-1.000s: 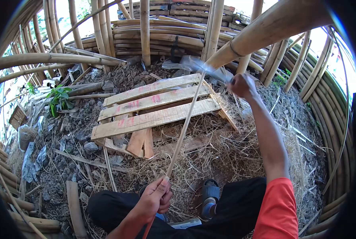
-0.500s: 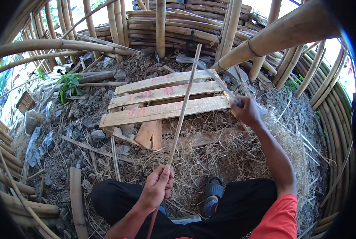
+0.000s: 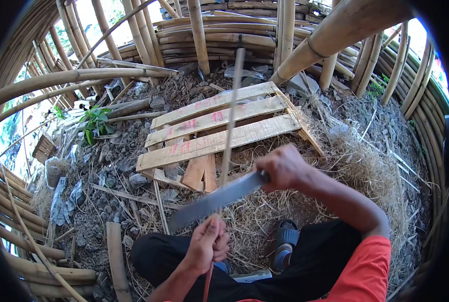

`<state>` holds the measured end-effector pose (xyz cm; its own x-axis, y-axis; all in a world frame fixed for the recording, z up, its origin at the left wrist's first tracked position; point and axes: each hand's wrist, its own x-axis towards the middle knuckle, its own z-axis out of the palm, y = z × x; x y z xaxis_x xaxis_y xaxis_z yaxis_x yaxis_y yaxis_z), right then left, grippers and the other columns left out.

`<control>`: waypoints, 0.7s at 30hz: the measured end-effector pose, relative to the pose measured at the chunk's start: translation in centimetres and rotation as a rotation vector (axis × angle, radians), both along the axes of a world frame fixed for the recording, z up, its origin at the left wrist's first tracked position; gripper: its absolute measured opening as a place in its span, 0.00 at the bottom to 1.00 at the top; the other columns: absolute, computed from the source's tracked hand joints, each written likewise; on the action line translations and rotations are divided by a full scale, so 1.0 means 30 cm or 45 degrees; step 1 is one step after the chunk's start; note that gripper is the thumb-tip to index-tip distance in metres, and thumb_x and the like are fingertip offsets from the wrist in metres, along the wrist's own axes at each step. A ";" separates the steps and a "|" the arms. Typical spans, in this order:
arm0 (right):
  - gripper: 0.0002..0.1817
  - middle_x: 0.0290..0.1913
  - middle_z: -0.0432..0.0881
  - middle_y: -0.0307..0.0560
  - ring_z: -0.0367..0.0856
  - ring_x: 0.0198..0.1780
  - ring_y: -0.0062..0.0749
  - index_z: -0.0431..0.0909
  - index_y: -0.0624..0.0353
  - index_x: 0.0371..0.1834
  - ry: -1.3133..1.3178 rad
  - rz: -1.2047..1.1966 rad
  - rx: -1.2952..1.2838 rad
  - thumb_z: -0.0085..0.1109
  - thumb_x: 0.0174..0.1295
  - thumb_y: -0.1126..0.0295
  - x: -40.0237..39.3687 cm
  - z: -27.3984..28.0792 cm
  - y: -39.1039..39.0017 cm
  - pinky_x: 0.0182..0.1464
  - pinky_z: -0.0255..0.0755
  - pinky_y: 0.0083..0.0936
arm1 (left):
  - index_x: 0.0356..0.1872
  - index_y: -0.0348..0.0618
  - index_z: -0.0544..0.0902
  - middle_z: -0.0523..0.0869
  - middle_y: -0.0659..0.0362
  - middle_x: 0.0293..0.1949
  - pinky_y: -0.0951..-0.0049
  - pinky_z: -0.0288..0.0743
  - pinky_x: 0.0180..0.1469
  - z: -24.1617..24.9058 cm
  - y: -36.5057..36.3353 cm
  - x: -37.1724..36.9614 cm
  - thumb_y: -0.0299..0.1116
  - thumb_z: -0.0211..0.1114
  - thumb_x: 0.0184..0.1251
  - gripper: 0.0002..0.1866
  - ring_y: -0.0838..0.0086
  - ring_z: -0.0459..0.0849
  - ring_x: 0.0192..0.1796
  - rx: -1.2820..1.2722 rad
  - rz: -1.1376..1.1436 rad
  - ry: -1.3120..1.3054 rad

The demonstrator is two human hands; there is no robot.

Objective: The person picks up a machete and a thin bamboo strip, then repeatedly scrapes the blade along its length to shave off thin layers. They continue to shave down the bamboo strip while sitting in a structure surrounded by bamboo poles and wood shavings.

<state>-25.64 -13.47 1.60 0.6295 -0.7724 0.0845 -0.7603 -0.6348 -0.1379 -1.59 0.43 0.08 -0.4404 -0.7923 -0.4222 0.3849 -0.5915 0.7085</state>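
A long thin bamboo strip (image 3: 231, 121) stands nearly upright in front of me, its upper part blurred. My left hand (image 3: 208, 243) is wrapped round its lower part, above my lap. In my right hand (image 3: 283, 168) is the handle of a broad-bladed knife (image 3: 217, 199). The blade points left and slightly down, crossing the strip just above my left hand. Whether the edge cuts into the strip cannot be made out. Behind the strip lies a slatted wooden pallet (image 3: 219, 138) with red marks.
Thick bamboo poles (image 3: 342, 30) slant and stand around the work spot. Thin shavings (image 3: 257, 221) cover the ground near my sandalled foot (image 3: 286, 241). A flat bamboo piece (image 3: 116, 261) lies at the left, and a green plant (image 3: 96, 122) grows beyond the rubble.
My right hand has swung the knife down and to the left, from beside the pallet to across the strip. My left hand still grips the strip. The view has shifted slightly.
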 end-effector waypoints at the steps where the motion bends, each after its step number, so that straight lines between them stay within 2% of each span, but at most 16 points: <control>1: 0.08 0.21 0.83 0.35 0.81 0.20 0.27 0.86 0.44 0.34 -0.019 -0.086 -0.031 0.61 0.52 0.63 -0.028 -0.021 -0.029 0.23 0.74 0.27 | 0.32 0.51 0.65 0.54 0.70 0.15 0.81 0.44 0.15 0.004 -0.007 0.006 0.52 0.44 0.78 0.18 0.87 0.48 0.13 -0.004 0.006 0.015; 2: 0.09 0.21 0.84 0.36 0.82 0.20 0.28 0.87 0.43 0.35 -0.036 -0.170 -0.067 0.61 0.52 0.63 -0.059 -0.033 -0.064 0.25 0.75 0.28 | 0.32 0.52 0.65 0.54 0.71 0.15 0.81 0.43 0.15 0.004 -0.012 0.011 0.52 0.44 0.78 0.18 0.87 0.48 0.13 -0.014 0.015 0.033; 4: 0.06 0.18 0.83 0.39 0.78 0.17 0.25 0.87 0.53 0.29 -0.318 -0.533 0.077 0.64 0.50 0.65 -0.131 -0.014 -0.138 0.23 0.75 0.28 | 0.32 0.52 0.64 0.55 0.71 0.15 0.81 0.43 0.14 -0.001 -0.003 0.012 0.52 0.43 0.78 0.18 0.87 0.48 0.13 0.012 -0.025 0.049; 6: 0.08 0.16 0.82 0.42 0.77 0.14 0.29 0.87 0.56 0.26 -0.326 -0.757 -0.057 0.62 0.54 0.66 -0.222 0.028 -0.188 0.24 0.75 0.31 | 0.32 0.52 0.64 0.54 0.71 0.15 0.81 0.44 0.15 -0.001 0.002 0.006 0.52 0.43 0.78 0.18 0.87 0.49 0.13 0.052 -0.088 0.060; 9: 0.09 0.15 0.81 0.43 0.75 0.12 0.29 0.87 0.59 0.25 -0.309 -0.790 -0.308 0.61 0.55 0.67 -0.311 -0.002 -0.238 0.21 0.73 0.31 | 0.32 0.52 0.64 0.54 0.71 0.15 0.82 0.44 0.15 -0.018 0.000 -0.009 0.52 0.43 0.78 0.19 0.87 0.49 0.14 0.143 -0.127 0.060; 12: 0.10 0.17 0.82 0.49 0.81 0.17 0.37 0.87 0.59 0.26 -0.433 -0.748 -0.280 0.62 0.54 0.65 -0.275 0.003 -0.199 0.27 0.79 0.33 | 0.32 0.51 0.64 0.55 0.70 0.16 0.82 0.46 0.15 -0.027 -0.004 -0.009 0.51 0.43 0.79 0.18 0.86 0.50 0.14 0.141 -0.133 0.175; 13: 0.08 0.14 0.80 0.44 0.76 0.12 0.32 0.85 0.58 0.23 -0.492 -0.712 -0.183 0.62 0.53 0.67 -0.243 0.016 -0.166 0.22 0.73 0.31 | 0.32 0.51 0.64 0.55 0.70 0.16 0.82 0.46 0.15 -0.025 -0.008 -0.009 0.51 0.43 0.79 0.18 0.86 0.50 0.14 0.136 -0.139 0.169; 16: 0.03 0.14 0.79 0.38 0.77 0.15 0.30 0.83 0.53 0.21 -0.285 -0.007 -0.307 0.64 0.47 0.69 -0.228 -0.008 -0.135 0.21 0.72 0.31 | 0.32 0.51 0.64 0.55 0.70 0.16 0.82 0.46 0.15 -0.027 -0.004 -0.012 0.51 0.44 0.79 0.18 0.86 0.50 0.14 0.129 -0.178 0.154; 17: 0.03 0.14 0.78 0.38 0.76 0.16 0.31 0.82 0.51 0.22 -0.182 0.045 -0.329 0.64 0.46 0.67 -0.233 0.006 -0.145 0.21 0.71 0.32 | 0.32 0.51 0.64 0.55 0.70 0.16 0.81 0.46 0.15 -0.027 0.004 -0.015 0.51 0.44 0.79 0.18 0.86 0.50 0.14 0.126 -0.203 0.150; 18: 0.06 0.14 0.78 0.41 0.75 0.15 0.32 0.81 0.52 0.19 -0.302 -0.059 -0.396 0.63 0.48 0.65 -0.255 -0.003 -0.174 0.22 0.71 0.34 | 0.32 0.51 0.64 0.55 0.70 0.16 0.81 0.46 0.15 -0.027 0.013 -0.017 0.50 0.44 0.79 0.18 0.86 0.50 0.14 0.128 -0.231 0.146; 20: 0.10 0.22 0.83 0.48 0.83 0.23 0.42 0.86 0.53 0.25 -0.318 -0.781 -0.047 0.62 0.52 0.59 -0.339 0.065 -0.285 0.31 0.77 0.35 | 0.32 0.51 0.64 0.55 0.70 0.16 0.81 0.46 0.15 -0.025 0.025 -0.017 0.50 0.44 0.79 0.18 0.86 0.50 0.14 0.169 -0.231 0.139; 21: 0.11 0.21 0.83 0.49 0.82 0.22 0.43 0.85 0.54 0.23 -0.307 -0.867 -0.198 0.61 0.53 0.60 -0.369 0.086 -0.293 0.31 0.76 0.37 | 0.32 0.51 0.64 0.55 0.70 0.16 0.81 0.46 0.15 -0.023 0.024 -0.021 0.50 0.45 0.79 0.18 0.86 0.50 0.14 0.178 -0.231 0.139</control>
